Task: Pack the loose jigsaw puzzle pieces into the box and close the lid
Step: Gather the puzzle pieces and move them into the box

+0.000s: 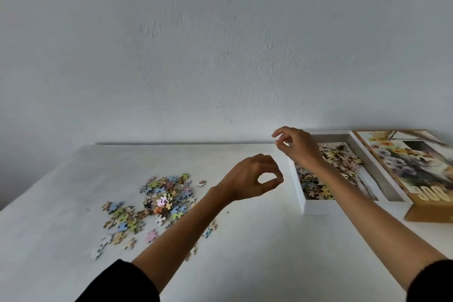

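Note:
A pile of loose coloured puzzle pieces [164,201] lies spread on the white table [257,247], left of centre. The open white box [316,207] stands at the right and holds several pieces [343,162]. Beside it, further right, lies the lid [404,162] with a flower picture. My left hand [255,176] hovers between pile and box, thumb and forefinger tips meeting in a ring; no piece shows between them. My right hand [296,144] hangs over the box's far left corner, fingers loosely curled and apart, with nothing seen in them.
A plain white wall [220,56] rises directly behind the table's far edge. The lid reaches past the right edge of the view. One stray piece [201,183] lies just right of the pile.

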